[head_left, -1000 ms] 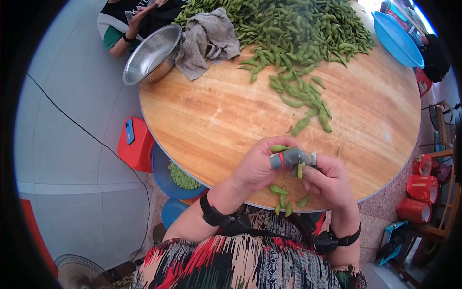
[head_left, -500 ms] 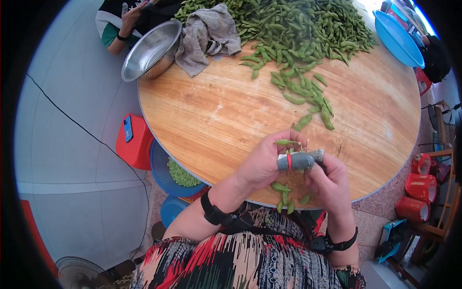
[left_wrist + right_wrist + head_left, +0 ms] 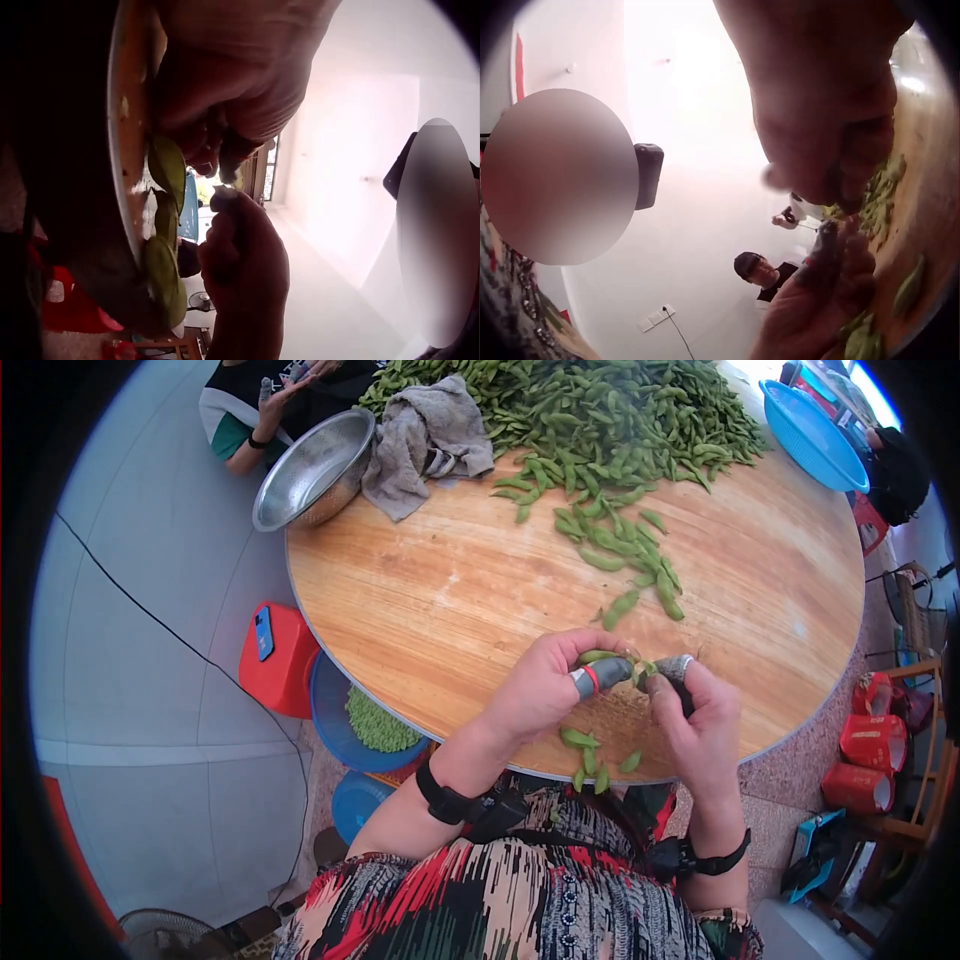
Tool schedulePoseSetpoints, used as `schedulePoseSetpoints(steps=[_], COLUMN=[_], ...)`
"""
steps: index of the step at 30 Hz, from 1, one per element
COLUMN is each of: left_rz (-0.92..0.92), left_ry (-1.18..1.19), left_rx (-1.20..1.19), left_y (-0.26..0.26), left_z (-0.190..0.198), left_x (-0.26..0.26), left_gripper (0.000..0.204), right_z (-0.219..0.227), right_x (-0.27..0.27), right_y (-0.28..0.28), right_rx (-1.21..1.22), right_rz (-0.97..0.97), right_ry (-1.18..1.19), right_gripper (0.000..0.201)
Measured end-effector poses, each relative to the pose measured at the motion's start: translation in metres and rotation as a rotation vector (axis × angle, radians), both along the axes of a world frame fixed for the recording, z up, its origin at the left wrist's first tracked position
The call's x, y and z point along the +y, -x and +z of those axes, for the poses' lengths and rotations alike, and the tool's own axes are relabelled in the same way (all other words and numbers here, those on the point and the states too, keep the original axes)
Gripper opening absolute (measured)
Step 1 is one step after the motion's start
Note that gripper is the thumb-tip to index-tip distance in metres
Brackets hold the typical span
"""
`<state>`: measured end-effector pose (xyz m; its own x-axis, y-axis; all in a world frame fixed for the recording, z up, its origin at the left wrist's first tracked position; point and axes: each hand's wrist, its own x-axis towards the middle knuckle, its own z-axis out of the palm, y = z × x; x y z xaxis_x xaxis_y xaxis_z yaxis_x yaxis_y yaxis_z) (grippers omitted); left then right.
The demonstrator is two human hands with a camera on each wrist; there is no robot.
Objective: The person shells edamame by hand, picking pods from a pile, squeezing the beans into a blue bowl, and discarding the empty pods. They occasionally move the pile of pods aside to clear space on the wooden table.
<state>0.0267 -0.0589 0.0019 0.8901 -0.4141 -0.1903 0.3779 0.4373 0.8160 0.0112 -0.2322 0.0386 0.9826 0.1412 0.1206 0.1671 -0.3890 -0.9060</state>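
My left hand (image 3: 535, 690), its thumb in a grey cover with a red band, holds a green edamame pod (image 3: 594, 657) under the curled fingers. The right hand (image 3: 703, 725) pinches with thumb and a grey-wrapped forefinger at a small yellow-green pod (image 3: 646, 669) between the two hands' fingertips. The thumbs partly hide that pod. Below the hands, several loose pods (image 3: 578, 739) lie near the table's edge; they show large beside the left hand (image 3: 240, 75) in the left wrist view. In the right wrist view the two hands' fingertips meet over the table.
A big heap of edamame pods (image 3: 610, 420) covers the far side of the round wooden table (image 3: 420, 610). Beside it are a grey cloth (image 3: 425, 445) and a steel basin (image 3: 315, 470). A blue basin of shelled beans (image 3: 380, 722) stands lower left. Another person's hands (image 3: 285, 395) show far left.
The pod between the hands hung lower a second ago and now sits up at the fingertips. My right hand has drawn slightly right, and its wrapped forefinger shows more plainly.
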Motion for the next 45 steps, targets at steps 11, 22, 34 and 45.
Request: schedulePoseSetpoints(steps=[11, 22, 34, 45], left_rz=[-0.324, 0.096, -0.11, -0.049], left_ry=[0.115, -0.408, -0.769, -0.028], left_rx=[0.042, -0.634, -0.859, -0.385], left_y=[0.007, 0.01, 0.004, 0.005], left_z=[0.019, 0.019, 0.022, -0.004], left_x=[-0.006, -0.022, -0.002, -0.005], left_gripper=[0.051, 0.045, 0.048, 0.034], right_z=[0.027, -0.001, -0.026, -0.024], right_x=[-0.021, 0.002, -0.006, -0.007], right_y=[-0.01, 0.006, 0.004, 0.0], right_rx=[-0.104, 0.699, 1.013, 1.038], right_rz=[0.094, 0.135, 0.341, 0.305], right_ry=[0.281, -0.816, -1.202, -1.373], right_gripper=[0.007, 0.016, 0.012, 0.013])
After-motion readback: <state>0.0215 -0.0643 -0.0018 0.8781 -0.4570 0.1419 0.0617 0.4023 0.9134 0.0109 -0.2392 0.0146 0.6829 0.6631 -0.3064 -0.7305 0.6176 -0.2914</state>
